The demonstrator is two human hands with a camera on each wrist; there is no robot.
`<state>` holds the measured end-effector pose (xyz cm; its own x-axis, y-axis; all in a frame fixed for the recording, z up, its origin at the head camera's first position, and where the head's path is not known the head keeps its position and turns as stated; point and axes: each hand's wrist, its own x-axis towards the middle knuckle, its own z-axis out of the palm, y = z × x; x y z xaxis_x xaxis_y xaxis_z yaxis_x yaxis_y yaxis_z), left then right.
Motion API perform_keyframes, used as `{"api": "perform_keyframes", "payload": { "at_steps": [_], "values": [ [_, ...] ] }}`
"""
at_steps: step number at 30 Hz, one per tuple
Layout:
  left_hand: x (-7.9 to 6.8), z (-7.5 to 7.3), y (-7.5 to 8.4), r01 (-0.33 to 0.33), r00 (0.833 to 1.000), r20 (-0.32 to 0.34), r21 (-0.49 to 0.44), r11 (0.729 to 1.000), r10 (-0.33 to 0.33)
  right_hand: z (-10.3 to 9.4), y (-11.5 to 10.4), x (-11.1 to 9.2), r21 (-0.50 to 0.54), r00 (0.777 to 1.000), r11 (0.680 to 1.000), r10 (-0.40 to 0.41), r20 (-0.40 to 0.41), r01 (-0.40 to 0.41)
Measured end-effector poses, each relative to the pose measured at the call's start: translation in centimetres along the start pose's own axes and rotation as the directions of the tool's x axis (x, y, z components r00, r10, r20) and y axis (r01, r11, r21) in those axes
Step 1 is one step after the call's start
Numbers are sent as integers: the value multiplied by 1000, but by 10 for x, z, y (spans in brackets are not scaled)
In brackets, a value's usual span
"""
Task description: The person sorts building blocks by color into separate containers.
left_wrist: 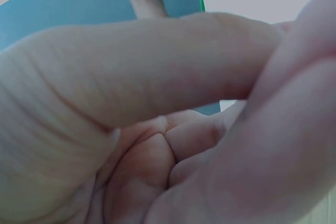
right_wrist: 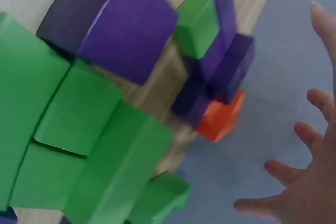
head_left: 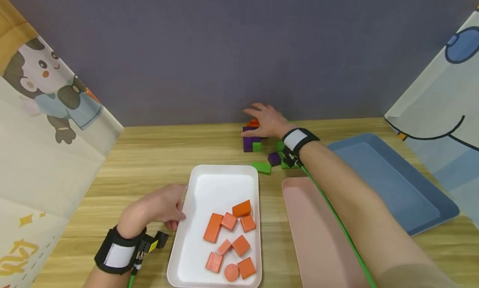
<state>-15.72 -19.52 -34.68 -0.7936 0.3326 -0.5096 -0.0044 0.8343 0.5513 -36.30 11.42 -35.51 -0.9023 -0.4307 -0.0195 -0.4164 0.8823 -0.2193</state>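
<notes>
At the left rim of a white tray (head_left: pixel 224 173), my left hand (head_left: pixel 164 207) pinches the edge, its thumb and forefinger curled in the left wrist view. Orange blocks (head_left: pixel 213 227), several of them, lie loose in the tray's nearer half. My right hand (head_left: pixel 270 122) reaches to the back of the table with its fingers spread and nothing in them. Just under it in the head view is a cluster of purple blocks (right_wrist: pixel 231 69), with a green block (right_wrist: pixel 198 24) on it. An orange block (right_wrist: pixel 220 116) sits at the cluster's far end, below the spread fingers.
More green blocks (head_left: pixel 262 167) and a purple block (head_left: pixel 274 159) lie behind the trays. A pink tray (head_left: pixel 310 221) and a blue tray (head_left: pixel 396 188) stand at the right, partly under my right forearm. A grey panel (head_left: pixel 224 59) closes off the table's back.
</notes>
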Motion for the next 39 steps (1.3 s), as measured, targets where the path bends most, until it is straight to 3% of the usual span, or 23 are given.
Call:
{"api": "perform_keyframes", "payload": {
  "at_steps": [8,19,39],
  "values": [
    [2,1,-2,-21,1000,0,-13,1000,21,8,17,17,-21,998,999,32,61,-31],
    [0,1,-5,-38,999,6,-27,999,38,29,20,30,-79,993,996,47,107,-38],
    [1,2,-2,-26,1000,0,-23,999,26,28,35,15,-44,996,997,59,-74,-62]
  ]
}}
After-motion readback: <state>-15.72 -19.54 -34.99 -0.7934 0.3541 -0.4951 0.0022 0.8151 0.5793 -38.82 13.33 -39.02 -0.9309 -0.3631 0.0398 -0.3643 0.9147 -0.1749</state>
